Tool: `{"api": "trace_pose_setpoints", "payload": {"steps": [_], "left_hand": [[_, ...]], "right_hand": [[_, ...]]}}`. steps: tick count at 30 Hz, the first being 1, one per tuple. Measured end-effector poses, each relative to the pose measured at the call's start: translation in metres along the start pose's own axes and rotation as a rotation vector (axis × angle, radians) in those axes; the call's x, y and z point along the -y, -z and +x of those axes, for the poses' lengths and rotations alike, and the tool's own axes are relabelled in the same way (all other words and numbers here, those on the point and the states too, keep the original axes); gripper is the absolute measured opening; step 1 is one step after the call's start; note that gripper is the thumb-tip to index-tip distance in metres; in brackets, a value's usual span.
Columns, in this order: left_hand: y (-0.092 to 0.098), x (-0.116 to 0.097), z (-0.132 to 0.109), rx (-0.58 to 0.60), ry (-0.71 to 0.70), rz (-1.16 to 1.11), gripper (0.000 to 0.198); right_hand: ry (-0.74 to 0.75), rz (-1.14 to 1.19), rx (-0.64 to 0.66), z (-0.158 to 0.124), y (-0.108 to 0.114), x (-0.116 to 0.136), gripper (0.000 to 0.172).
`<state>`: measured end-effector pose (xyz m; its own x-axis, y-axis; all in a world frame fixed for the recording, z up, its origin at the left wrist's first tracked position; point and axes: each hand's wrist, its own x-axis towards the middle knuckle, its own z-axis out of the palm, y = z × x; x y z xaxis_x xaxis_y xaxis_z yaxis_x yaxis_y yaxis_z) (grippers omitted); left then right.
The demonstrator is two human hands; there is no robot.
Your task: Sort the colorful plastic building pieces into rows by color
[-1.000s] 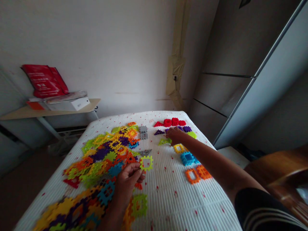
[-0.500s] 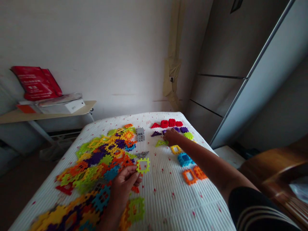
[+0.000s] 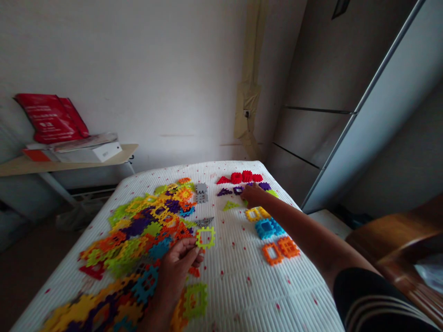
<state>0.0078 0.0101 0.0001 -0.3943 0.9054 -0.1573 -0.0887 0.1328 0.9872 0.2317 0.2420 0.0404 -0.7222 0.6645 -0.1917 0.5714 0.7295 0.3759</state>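
My left hand (image 3: 183,258) pinches a lime-green square frame block (image 3: 206,238) with toothed edges, held up over the sheet beside a mixed pile of interlocking plastic blocks (image 3: 152,226). Far forward, my right hand (image 3: 252,195) reaches down with bent fingers among the sorted blocks. A bit of green block (image 3: 245,202) shows under its fingertips, mostly covered. Left of that hand lie a green triangle block (image 3: 231,205) and a purple frame block (image 3: 238,190). A purple triangle block (image 3: 224,192) is farther left, and red blocks (image 3: 247,176) form a row behind.
Nearer on the right are yellow blocks (image 3: 254,214), blue blocks (image 3: 268,228) and orange blocks (image 3: 281,251). Grey blocks (image 3: 201,192) lie mid-sheet. A wardrobe (image 3: 321,133) flanks the right side; a shelf (image 3: 128,154) with red bags (image 3: 51,119) stands left.
My right hand has moved slightly right, uncovering the purple frame block and a gap beside the green triangle. My left hand keeps its lime-green frame in nearly the same spot.
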Motion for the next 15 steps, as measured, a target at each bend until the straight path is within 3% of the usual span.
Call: {"api": "trace_pose_setpoints", "payload": {"steps": [15], "left_hand": [[0.000, -0.001, 0.000, 0.003, -0.003, 0.012, 0.039]], "right_hand": [[-0.039, 0.060, 0.031, -0.009, -0.011, -0.020, 0.039]]}}
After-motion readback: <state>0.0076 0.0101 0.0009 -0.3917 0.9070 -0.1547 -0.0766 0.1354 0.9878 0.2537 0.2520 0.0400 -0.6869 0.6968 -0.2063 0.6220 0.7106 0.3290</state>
